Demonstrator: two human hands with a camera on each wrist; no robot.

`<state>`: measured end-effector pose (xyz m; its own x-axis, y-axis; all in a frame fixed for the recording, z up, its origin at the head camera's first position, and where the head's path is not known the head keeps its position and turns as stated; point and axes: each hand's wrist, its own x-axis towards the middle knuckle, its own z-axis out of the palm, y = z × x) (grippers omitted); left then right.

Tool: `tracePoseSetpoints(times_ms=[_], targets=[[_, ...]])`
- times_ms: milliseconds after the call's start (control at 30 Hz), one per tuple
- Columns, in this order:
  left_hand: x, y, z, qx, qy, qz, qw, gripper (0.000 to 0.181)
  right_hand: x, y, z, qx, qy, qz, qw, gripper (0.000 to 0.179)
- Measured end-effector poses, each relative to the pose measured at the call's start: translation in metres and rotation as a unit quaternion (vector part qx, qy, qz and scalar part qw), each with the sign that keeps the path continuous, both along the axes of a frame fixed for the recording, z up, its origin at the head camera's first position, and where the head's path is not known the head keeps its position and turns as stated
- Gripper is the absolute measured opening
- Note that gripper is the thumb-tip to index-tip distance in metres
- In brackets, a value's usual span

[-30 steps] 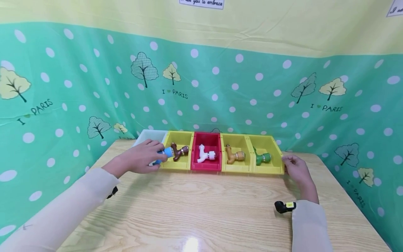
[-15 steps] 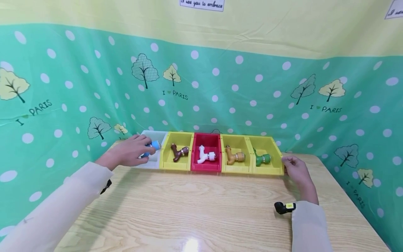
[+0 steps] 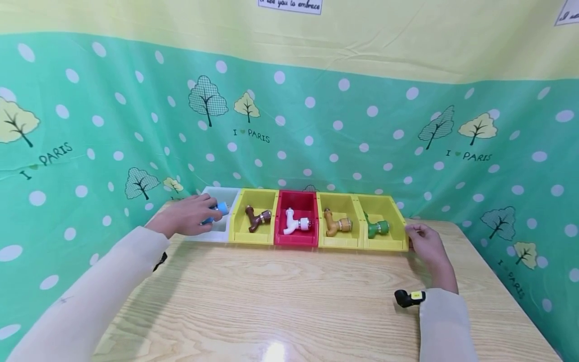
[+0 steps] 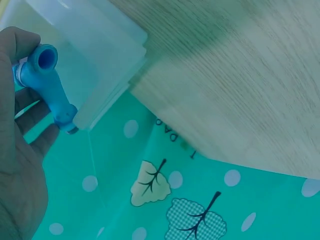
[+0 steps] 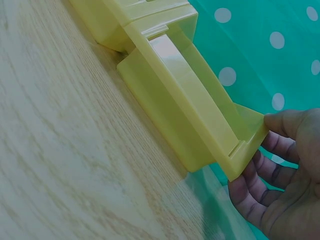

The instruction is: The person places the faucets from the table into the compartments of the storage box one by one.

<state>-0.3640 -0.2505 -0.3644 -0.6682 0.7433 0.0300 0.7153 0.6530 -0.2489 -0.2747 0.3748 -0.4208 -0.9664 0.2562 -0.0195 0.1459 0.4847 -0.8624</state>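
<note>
My left hand (image 3: 187,216) holds a blue tap (image 3: 221,207) at the whitish translucent bin (image 3: 212,236) on the left end of a row. In the left wrist view the blue tap (image 4: 51,91) sits between curled thumb and fingers, its round opening facing the camera, beside the bin's wall (image 4: 107,47). At the row's other end, my right hand (image 3: 428,247) grips the outer side of the last yellow bin (image 3: 384,245). The right wrist view has the thumb on that yellow bin's (image 5: 200,107) edge and the fingers against its side.
Between the ends, a brown tap (image 3: 257,220) lies in a yellow bin, a white tap (image 3: 296,222) in a red bin, and an ochre tap (image 3: 338,223) in another yellow bin. A green tap (image 3: 377,228) lies in the last bin. Behind the wooden table (image 3: 289,291) hangs a dotted curtain (image 3: 307,120).
My left hand has moved left with the blue tap, from in front of the brown tap's bin to the translucent bin. The right hand has stayed in place.
</note>
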Motion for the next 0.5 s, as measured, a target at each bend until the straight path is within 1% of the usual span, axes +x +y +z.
tracePoseSetpoints(times_ms=[200,267,500], targets=[[-0.009,0.002,-0.005,0.006,0.001,-0.003,1.0,0.013,-0.001,0.0,-0.001,0.0,0.004,-0.002,1.0,0.054],[-0.014,0.001,-0.009,0.01,0.005,-0.007,0.9999,0.013,-0.001,0.0,-0.002,0.0,0.006,-0.003,1.0,0.053],[-0.022,0.0,-0.017,0.0,0.006,-0.016,0.9999,0.013,-0.002,0.001,-0.003,0.0,0.011,-0.002,0.9999,0.053]])
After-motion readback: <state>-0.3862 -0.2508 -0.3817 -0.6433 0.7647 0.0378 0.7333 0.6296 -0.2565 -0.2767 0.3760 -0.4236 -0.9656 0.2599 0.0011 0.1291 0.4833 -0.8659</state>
